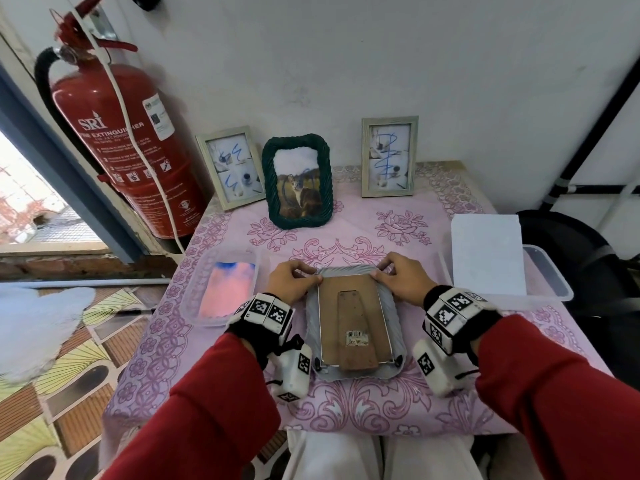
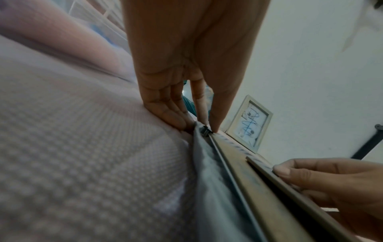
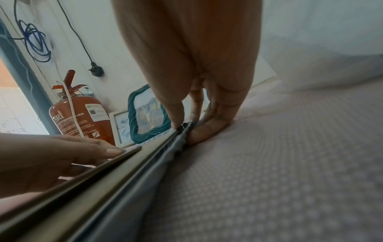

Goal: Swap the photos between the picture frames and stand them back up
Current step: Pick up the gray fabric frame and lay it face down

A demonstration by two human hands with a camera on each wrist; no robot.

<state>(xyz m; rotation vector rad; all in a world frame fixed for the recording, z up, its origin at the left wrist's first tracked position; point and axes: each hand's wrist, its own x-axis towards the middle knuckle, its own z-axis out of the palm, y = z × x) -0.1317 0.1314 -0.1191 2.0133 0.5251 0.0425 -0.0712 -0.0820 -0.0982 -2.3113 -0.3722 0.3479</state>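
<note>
Left hand (image 1: pixel 292 282), right hand (image 1: pixel 401 280) pinching face-down grey frame (image 1: pixel 313 327) top corners

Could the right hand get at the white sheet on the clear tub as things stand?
Probably yes: the white sheet lies uncovered just beside the right hand, but that hand pinches the grey frame and must let go.

The red fire extinguisher (image 1: pixel 128 147), at about ten o'clock from the table's middle in the head view, carries the white brand "SRI" with "EXTINGUISHER" beneath it, the word's start cut off. The right wrist view shows the same lettering, partly hidden behind a white cord (image 3: pixel 71 108). The white stickers, the smaller print and the label on the face-down frame's backing board (image 1: pixel 357 337) are too small to read.
</note>
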